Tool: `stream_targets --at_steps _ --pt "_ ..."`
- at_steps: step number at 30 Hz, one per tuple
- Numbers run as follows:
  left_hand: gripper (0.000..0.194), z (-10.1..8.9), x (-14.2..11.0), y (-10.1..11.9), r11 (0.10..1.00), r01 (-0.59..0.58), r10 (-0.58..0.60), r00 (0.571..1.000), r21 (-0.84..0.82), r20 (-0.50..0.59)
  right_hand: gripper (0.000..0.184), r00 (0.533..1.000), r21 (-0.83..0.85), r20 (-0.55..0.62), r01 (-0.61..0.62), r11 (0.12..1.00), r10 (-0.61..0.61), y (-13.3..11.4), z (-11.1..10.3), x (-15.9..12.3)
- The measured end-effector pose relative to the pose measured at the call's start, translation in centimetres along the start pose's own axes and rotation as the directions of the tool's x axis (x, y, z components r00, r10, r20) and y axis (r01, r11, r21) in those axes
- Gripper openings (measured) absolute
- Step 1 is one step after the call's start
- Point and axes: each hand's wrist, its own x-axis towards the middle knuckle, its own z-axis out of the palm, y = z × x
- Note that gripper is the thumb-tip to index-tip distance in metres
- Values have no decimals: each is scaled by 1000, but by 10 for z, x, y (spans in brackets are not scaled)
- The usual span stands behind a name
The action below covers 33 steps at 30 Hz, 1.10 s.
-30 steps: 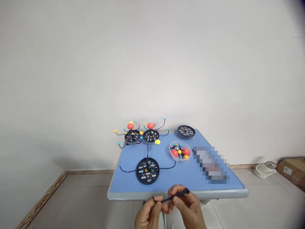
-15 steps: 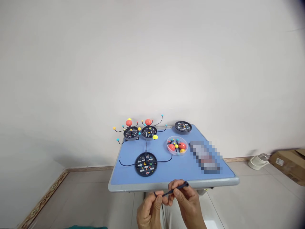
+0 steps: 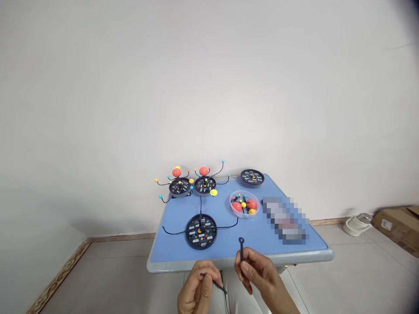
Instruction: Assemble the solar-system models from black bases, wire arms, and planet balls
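My left hand point(image 3: 196, 290) is closed in a pinch on a thin black rod point(image 3: 220, 287), just in front of the table's near edge. Between the thumb and fingers of my right hand point(image 3: 266, 277) is a thicker black arm point(image 3: 242, 252), held upright with its ring end on top. The two pieces are apart. Beyond my hands lies a round black solar system base point(image 3: 193, 240) with printed labels; thin black arms reach left, right and back from its centre. A clear round dish point(image 3: 231, 210) holds red half-balls, small coloured balls and black pieces.
Two assembled planet models point(image 3: 176, 173) point(image 3: 203, 172) with red balls stand at the table's back left. Another black base point(image 3: 252, 177) sits at the back right. A pixelated flat item point(image 3: 284, 220) lies on the blue table point(image 3: 255, 237). Cardboard boxes point(image 3: 394, 226) are on the floor.
My hands have moved apart, and the thin rod is now separate from the ring-ended arm. The arm in my right hand has turned upright. The view has shifted slightly.
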Motion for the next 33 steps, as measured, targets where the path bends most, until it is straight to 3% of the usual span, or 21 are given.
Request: stream_targets --at_steps 3,6,10,16,20,22,24,25,27,29,30,33 --pt "27 1 2 4 1000 -16 18 990 -14 137 46 996 -72 72 -49 996 54 1 2 -2" --pt "16 -2 2 5 999 -44 47 985 -27 164 49 985 -64 117 -122 991 128 7 5 -2" --pt "17 -7 2 3 994 -110 105 973 9 205 52 961 -44 185 -203 978 207 11 10 1" --pt "19 -16 8 0 998 -42 28 955 40 296 51 928 -23 283 -247 969 243 3 15 12" --pt "22 -14 8 -2 999 12 -21 979 46 205 51 912 -103 318 -237 966 257 -2 14 18" --pt "24 -10 8 -1 998 16 -23 994 66 102 51 971 -233 202 -82 969 131 -2 11 18" --pt "25 -6 8 1 993 -8 5 1000 118 29 41 987 -432 50 159 888 -152 0 6 15" --pt "25 -4 9 3 988 -27 25 1000 149 14 31 951 -532 11 267 803 -308 1 4 13" --pt "27 0 9 7 975 -62 60 998 211 14 11 849 -669 48 418 615 -526 2 1 8" --pt "32 3 10 12 966 -64 60 998 251 25 13 790 -702 141 505 502 -597 -1 0 3" --pt "35 4 10 13 965 -47 42 999 259 27 15 783 -695 170 526 491 -598 -4 0 2" --pt "47 3 8 17 966 133 -152 986 221 68 15 841 -614 165 497 614 -515 -14 2 3"
